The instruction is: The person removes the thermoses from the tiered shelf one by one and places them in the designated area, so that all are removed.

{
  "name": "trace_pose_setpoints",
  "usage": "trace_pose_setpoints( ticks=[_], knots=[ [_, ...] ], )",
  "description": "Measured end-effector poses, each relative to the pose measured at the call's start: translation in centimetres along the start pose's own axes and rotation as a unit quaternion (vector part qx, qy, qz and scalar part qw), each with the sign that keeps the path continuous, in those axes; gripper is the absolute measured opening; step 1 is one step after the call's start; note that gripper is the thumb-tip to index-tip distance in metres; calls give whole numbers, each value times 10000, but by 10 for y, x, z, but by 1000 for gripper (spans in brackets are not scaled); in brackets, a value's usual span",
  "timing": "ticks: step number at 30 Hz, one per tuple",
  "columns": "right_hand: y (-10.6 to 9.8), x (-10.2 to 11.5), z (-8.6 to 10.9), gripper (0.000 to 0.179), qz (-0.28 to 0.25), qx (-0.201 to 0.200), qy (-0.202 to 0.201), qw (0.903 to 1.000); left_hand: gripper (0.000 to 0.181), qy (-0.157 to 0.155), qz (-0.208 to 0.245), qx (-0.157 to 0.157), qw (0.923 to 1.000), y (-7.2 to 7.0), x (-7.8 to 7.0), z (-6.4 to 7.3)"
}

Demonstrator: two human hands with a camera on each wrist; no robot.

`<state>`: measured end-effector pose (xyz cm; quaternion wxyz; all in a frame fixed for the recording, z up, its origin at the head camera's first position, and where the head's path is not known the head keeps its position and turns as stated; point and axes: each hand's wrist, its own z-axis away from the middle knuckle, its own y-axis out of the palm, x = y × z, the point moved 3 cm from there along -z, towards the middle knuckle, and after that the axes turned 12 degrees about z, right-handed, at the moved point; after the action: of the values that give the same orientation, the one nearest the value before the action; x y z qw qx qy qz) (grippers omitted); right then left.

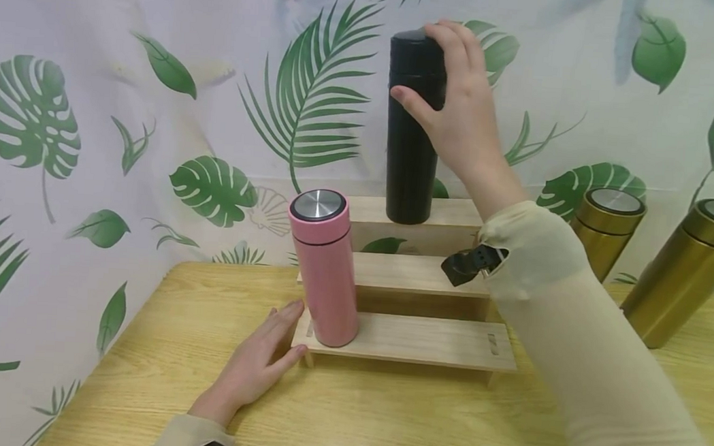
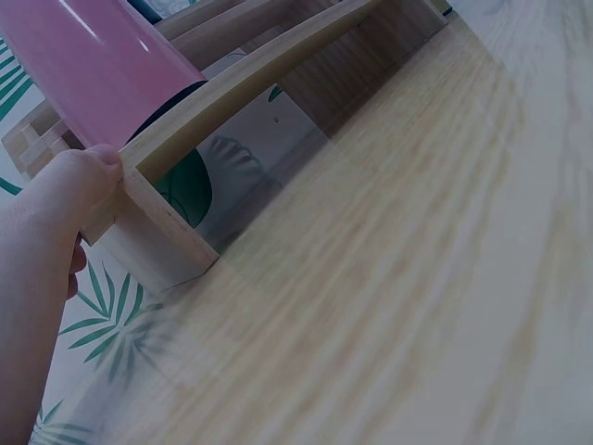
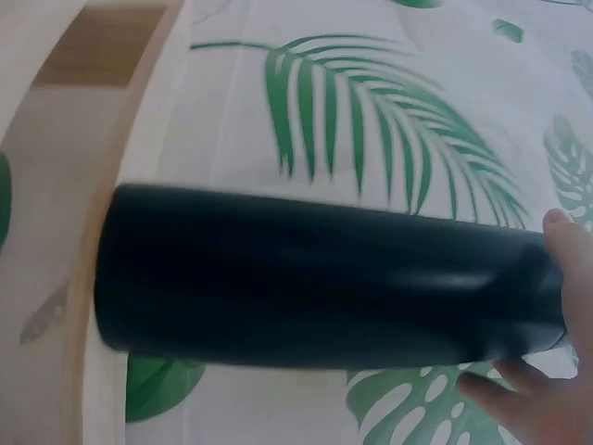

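My right hand (image 1: 465,100) grips the upper part of a black thermos bottle (image 1: 410,158), thumb on the near side and fingers over the lid's edge. Upright, the bottle has its base right at the top step of a three-step wooden rack (image 1: 429,340). A pink thermos bottle (image 1: 328,276) with a steel-topped lid stands at the left end of the lowest step. Beside it, my left hand (image 1: 259,357) holds the rack's left end. In the left wrist view its thumb presses the front corner of the rack (image 2: 171,236), with other fingertips showing behind the end.
Two gold thermos bottles stand on the wooden table (image 1: 394,416) to the right, one gold bottle (image 1: 685,277) nearer and another gold bottle (image 1: 608,228) partly behind my right sleeve. A leaf-patterned cloth (image 1: 173,123) covers the wall behind the rack.
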<state>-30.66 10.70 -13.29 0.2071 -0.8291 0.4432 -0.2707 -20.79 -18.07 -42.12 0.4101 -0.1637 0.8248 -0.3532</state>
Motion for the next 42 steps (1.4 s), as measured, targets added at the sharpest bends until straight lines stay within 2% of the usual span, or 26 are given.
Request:
trace_pose_setpoints(
  ticks=[4, 8, 13, 15, 21, 24, 28, 31, 39, 42],
  knots=[
    [-3, 4, 4, 71, -54, -307, -264, 9992, 63, -20, 24, -26, 10000, 0, 1, 0],
    [-6, 11, 10, 68, -123, -649, -702, 9953, 63, -10, -4, -29, 10000, 0, 1, 0],
    [-10, 18, 21, 60, -395, -1240, -1339, 9824, 63, 7, 30, -19, 10000, 0, 0, -1],
    [-13, 19, 28, 59, -533, -1472, -1454, 9769, 64, 12, 50, -21, 10000, 0, -1, -1],
    [-22, 21, 52, 59, -914, -1941, -1211, 9692, 63, 9, 3, -25, 10000, 1, 1, 0],
    [-25, 21, 62, 58, -1145, -2278, -1252, 9588, 64, 16, -17, -6, 10000, 1, 2, 0],
    [-27, 22, 74, 54, -1552, -2814, -1388, 9367, 64, 57, -21, -4, 10000, 2, 1, -1],
    [-30, 24, 84, 52, -1764, -3049, -1244, 9276, 63, 63, 1, -10, 10000, 3, 0, -1],
    [-52, 15, 106, 56, -1984, -3532, -509, 9129, 63, 27, 58, 6, 10000, 3, 0, -2],
    [-63, 6, 117, 62, -1865, -3567, -238, 9151, 64, -6, 94, 15, 10000, 2, 0, -2]
  ],
)
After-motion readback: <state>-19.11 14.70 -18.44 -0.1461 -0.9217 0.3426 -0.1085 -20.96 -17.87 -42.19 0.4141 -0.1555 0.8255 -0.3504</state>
